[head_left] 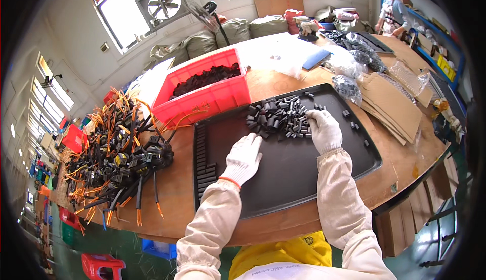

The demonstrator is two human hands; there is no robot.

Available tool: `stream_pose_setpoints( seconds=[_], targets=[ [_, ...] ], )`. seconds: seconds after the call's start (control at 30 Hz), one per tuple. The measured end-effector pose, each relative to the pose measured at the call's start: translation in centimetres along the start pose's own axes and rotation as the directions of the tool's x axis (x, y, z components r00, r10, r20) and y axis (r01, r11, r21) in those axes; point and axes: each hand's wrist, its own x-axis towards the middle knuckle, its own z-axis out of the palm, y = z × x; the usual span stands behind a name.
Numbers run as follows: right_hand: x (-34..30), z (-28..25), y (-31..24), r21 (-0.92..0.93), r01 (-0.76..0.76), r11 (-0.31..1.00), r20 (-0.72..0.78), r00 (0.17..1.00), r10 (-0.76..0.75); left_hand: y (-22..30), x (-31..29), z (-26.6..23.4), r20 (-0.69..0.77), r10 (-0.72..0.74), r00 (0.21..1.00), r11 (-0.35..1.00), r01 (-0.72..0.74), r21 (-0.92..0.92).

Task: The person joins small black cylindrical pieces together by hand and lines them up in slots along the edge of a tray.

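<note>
A large black tray (283,179) lies on the table in front of me. In its far half is a heap of short black tube pieces (276,115). My left hand (244,158), in a white knitted glove, rests over the tray at the heap's near left side, fingers stretched out and holding nothing visible. My right hand (325,131), also gloved, is at the heap's right edge with its fingers bent together against the pieces; what lies between the fingertips is hidden. Along the tray's left wall, several black tubes (206,173) lie side by side in a column.
Behind the tray stands a red bin (202,105) of black parts. A tangle of black and orange cables (121,158) covers the table's left side. Cardboard sheets (392,105) and bagged parts (347,88) lie at right. Another person (393,14) stands at the far right.
</note>
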Motion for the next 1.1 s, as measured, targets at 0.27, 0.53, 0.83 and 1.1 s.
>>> stream_pose_setpoints(
  seconds=[0.27,0.53,0.83,1.1],
  targets=[
    [-0.8,0.1,-0.5,-0.266,0.088,0.96,0.322,0.947,0.002,-0.4,1.9,4.0,-0.166,0.101,0.981,0.994,-0.107,-0.028],
    [-1.6,-0.5,-1.8,-0.453,0.078,0.888,0.583,0.779,0.229,2.3,1.0,1.2,0.025,-0.067,0.997,0.992,0.063,0.112],
    [-1.0,-0.3,-2.6,-0.478,0.094,0.873,0.603,0.758,0.249,2.1,1.4,0.5,0.024,-0.176,0.984,0.982,0.174,0.073],
    [-2.0,0.2,-1.9,-0.47,0.133,0.873,0.587,0.786,0.196,2.5,1.2,0.4,0.05,-0.202,0.978,0.979,0.2,0.028]
  ],
)
